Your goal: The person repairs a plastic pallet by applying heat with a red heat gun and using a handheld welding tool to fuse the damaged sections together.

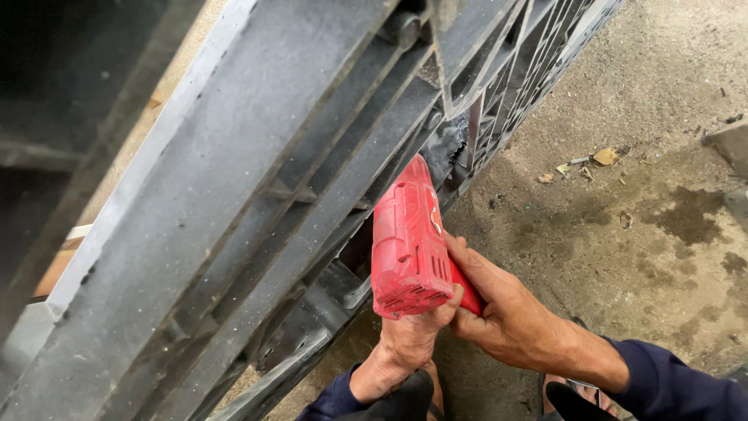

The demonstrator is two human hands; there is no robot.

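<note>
grinding looks mid-way: right hand (pixel 510 316) and left hand (pixel 409 339) both grip the red grinder (pixel 405 249), its nose against a dark worn spot on the grey metal gate (pixel 234 195).

1. Two hands: the left hand (pixel 409 335) and the right hand (pixel 506 312).
2. One red power tool (pixel 407 249), gripped between both hands.
3. One grey metal gate (pixel 257 195), just beyond the hands.
4. A few dry leaves (pixel 604 156), well apart to the right hand's far side, on the concrete floor (pixel 662 234).
</note>
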